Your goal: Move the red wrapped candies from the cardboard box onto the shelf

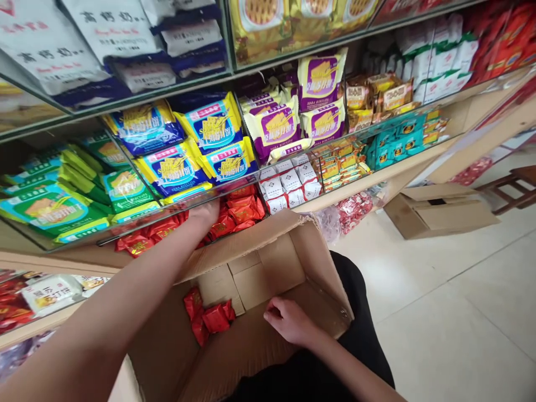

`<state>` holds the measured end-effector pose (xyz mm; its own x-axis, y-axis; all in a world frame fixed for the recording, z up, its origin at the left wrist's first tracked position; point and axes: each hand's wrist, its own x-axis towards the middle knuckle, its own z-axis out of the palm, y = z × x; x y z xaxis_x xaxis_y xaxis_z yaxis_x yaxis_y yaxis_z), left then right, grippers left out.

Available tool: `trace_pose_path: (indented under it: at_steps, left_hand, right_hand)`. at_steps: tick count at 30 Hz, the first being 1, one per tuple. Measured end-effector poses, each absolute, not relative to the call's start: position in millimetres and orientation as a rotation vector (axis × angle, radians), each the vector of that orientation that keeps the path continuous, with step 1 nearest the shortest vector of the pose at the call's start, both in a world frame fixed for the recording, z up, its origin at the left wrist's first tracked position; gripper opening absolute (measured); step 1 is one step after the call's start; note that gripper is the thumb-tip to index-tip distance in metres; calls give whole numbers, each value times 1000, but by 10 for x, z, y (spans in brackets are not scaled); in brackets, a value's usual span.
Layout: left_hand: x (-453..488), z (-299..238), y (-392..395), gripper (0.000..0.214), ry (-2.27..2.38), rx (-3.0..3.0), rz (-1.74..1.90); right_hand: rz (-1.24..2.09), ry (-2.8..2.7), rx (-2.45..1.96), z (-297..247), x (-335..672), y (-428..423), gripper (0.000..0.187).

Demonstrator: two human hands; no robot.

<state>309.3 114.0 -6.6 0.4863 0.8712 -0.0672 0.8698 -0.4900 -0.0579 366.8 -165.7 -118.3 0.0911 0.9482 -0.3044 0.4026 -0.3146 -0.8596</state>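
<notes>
My left hand (206, 216) reaches into a low shelf compartment among small red packets (240, 209). Its fingers are blurred and partly hidden by the shelf above, so I cannot see whether they grasp a packet. In front of the shelf, an open cardboard box (268, 268) rests against my lap, tilted. Several red packets (215, 318) lie together inside it, toward the left. Over the right part of the box, my right hand (288, 321) is closed with its fingers curled, and nothing shows in it.
Above the red packets sit blue-yellow biscuit packs (171, 167), with green packs (50, 206) at left and purple packs (276, 128) at right. White packets (291, 181) fill the neighbouring compartment. Glass dividers edge the shelves. Another carton (439, 212) stands on the tiled floor.
</notes>
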Motion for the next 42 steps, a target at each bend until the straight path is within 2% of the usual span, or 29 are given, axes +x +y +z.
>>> trace_pose_path:
  at_steps: [3,5,8,10,12,16,18,23,27,31,35,37,39,40,42]
  left_hand:
    - [2898,106,757,40,-1514,-2746,136]
    - [2678,280,355,34,-1405,-2854,91]
    - [2271,424,-338,26,-1194,-3189,-240]
    - [2026,302,-712,25,-1036,-3426,-143]
    - [1845,-11,-918,31,-954,-3566,140]
    - [1633,-819,-888,46,-1348,-3259,704]
    - [1571,-1111,-807,47,-1510,-3120,798]
    - [1532,-1361,-725,38,-1827,-2900,758]
    - [1523,-1298,-662,15,-2023,-2863,670]
    - [1576,-1132,-695,14,-2193,-2993,349]
    - [1834,-940,-911,36,-2345,-3215,-122]
    - [1999,-845,-1030,50,-2544,-3338,-668]
    - [2139,-766,-1125,59,-2783,-3225,-1459]
    - [2193,-739,-1160,55,-2853,-3068,-1792]
    - [2268,-716,-1206,34,-2859,-2787,-2058]
  right_hand:
    - [1198,-1290,-1803,-1191,3654,-1661,14]
    - [1224,-1253,-1804,-1199,3642,-1664,14]
    - [1278,-1201,-1785,-1224,3618,-1670,15]
    - [1307,-1163,-1763,-1250,3594,-1676,14]
    - [1353,-1118,-1746,-1282,3564,-1688,14]
    - [1502,-988,-1716,-1358,3507,-1725,15]
    - [1544,-911,-1704,-1401,3493,-1741,16]
    - [1551,-794,-1695,-1489,3505,-1742,19]
    - [1557,-805,-1725,-1505,3520,-1712,21]
    - [1504,-836,-1736,-1427,3486,-1688,25]
    - [1384,-843,-1616,-1219,3382,-1630,30]
    - [1275,-858,-1557,-1107,3330,-1586,31]
    - [1119,-860,-1556,-1023,3297,-1546,33]
    - [1050,-844,-1564,-994,3288,-1530,35]
    - [1005,-791,-1566,-957,3279,-1513,38]
